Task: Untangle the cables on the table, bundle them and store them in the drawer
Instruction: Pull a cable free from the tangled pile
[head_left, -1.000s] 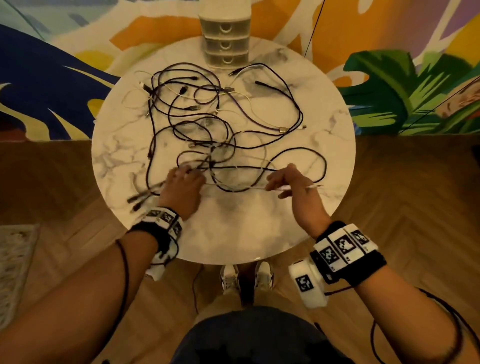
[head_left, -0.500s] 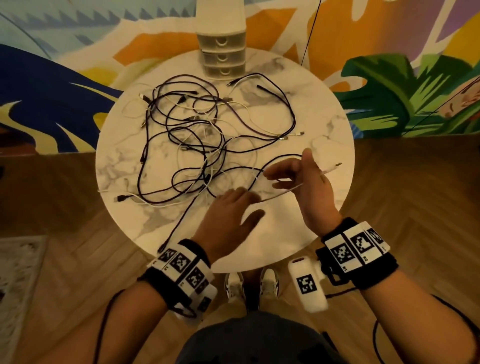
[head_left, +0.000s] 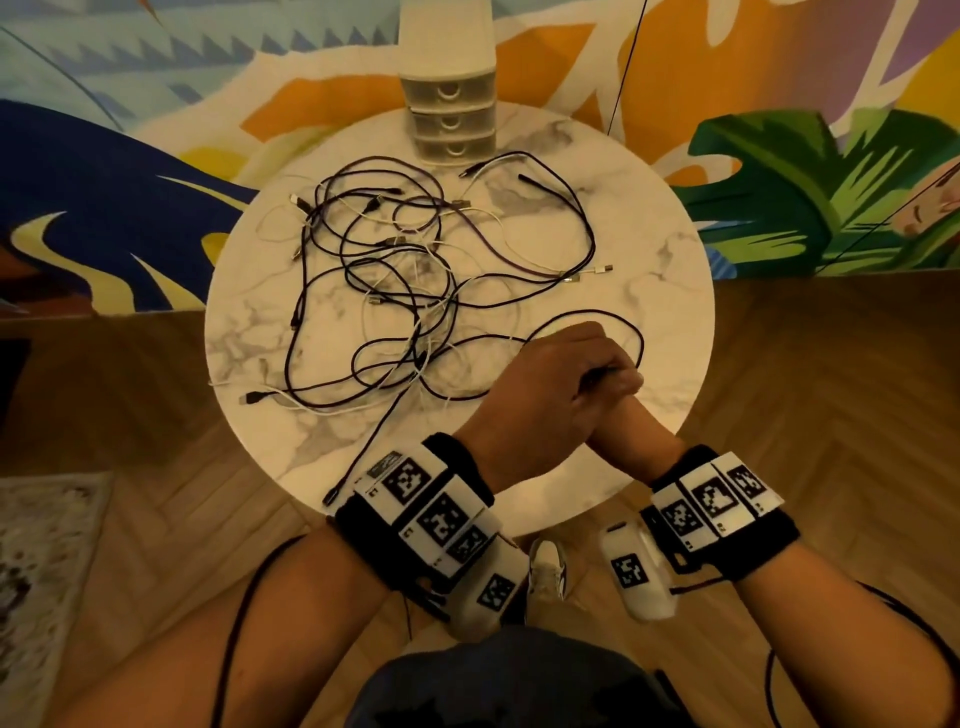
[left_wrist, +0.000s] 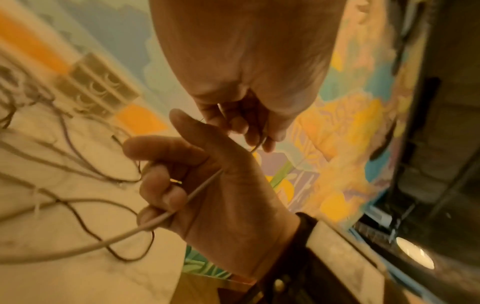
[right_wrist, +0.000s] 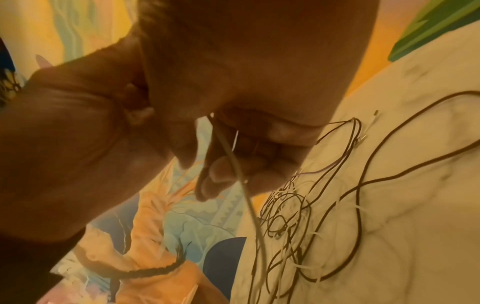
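From above, my left hand (head_left: 550, 395) lay over my right hand (head_left: 631, 436) at the table's (head_left: 670, 291) near edge — tangled cables (head_left: 415, 291) leftward, drawers (head_left: 449, 122) beyond. Left wrist: right fingers (left_wrist: 163, 197) curled round a white cable (left_wrist: 109, 238) running toward the tangle. Right wrist: left fingers (right_wrist: 259, 156) pinched it too.

In the head view the left hand (head_left: 540, 395) covers most of the right hand (head_left: 631, 431), so how the right fingers hold the white cable (left_wrist: 179, 207) cannot be seen there. In the heap of cables (head_left: 415, 291) it is not possible to follow which cable passes over which, and the plugs are too small to tell their type. Both wrist views are blurred, the drawer unit (head_left: 449, 98) is cut by the top edge of the head view, and what is inside its drawers cannot be seen.
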